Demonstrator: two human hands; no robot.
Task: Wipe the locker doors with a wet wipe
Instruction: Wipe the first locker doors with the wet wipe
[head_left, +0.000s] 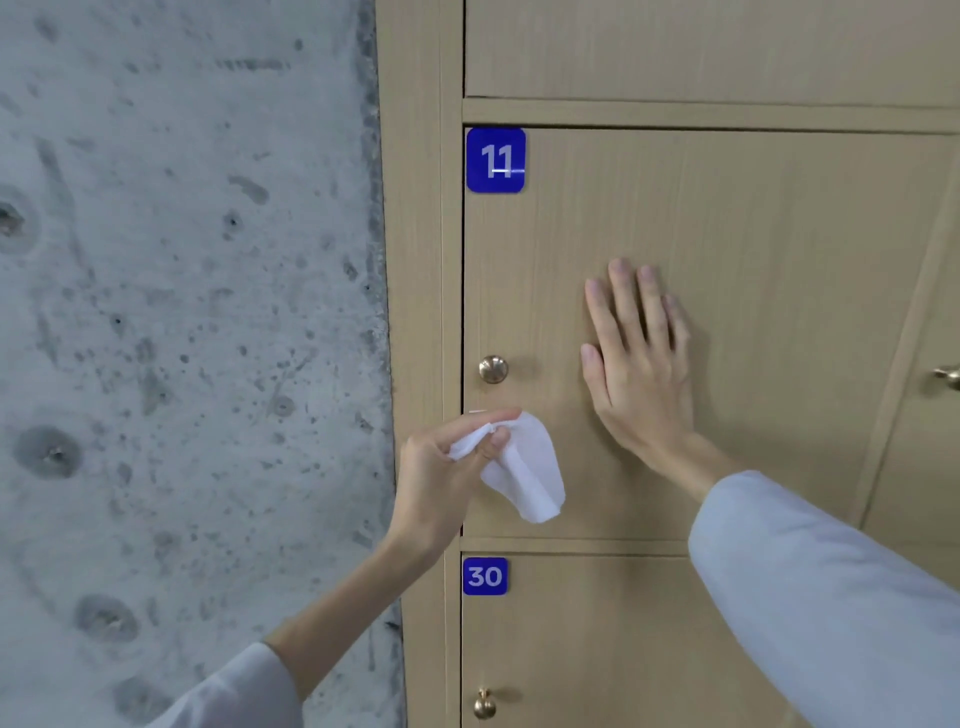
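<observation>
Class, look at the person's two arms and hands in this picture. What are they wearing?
Both arms wear loose, pale grey-blue long sleeves: the left sleeve ends partway up the forearm, the right sleeve ends near the wrist. The left hand and the right hand are bare: no gloves, rings or watch show.

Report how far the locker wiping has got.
Done: nothing shows as wiped; no wet streaks are visible on door 11. In hand: the left hand pinches the wipe below the knob, while the right hand lies flat on the door. Left: door 11, door 30 and the others.
</observation>
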